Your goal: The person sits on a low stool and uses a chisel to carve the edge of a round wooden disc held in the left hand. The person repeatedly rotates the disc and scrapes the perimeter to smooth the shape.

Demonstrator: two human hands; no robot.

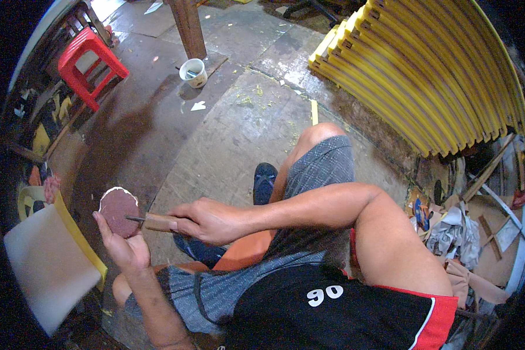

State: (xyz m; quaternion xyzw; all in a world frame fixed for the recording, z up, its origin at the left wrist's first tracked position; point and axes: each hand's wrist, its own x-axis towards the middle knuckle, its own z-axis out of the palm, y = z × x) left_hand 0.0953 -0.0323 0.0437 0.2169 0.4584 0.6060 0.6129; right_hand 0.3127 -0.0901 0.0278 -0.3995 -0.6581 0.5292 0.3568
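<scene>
My left hand (pixel 126 248) grips a round reddish-brown disc (pixel 119 207) with a pale, uneven rim, held upright at the lower left with my thumb along its side. The fingers behind the disc are mostly hidden. My right hand (pixel 209 219) is closed on the wooden handle (pixel 157 221) of a tool, its thin dark metal shaft (pixel 133 218) pointing left onto the disc's face. Whether the tip touches the disc or sits just in front of it I cannot tell.
A red stool (pixel 81 64) and a cup with small items (pixel 193 73) stand ahead near a wooden post (pixel 186 26). Stacked yellow panels (pixel 426 76) fill the upper right. A pale padded board (pixel 52 262) is at left, scraps (pixel 455 239) at right.
</scene>
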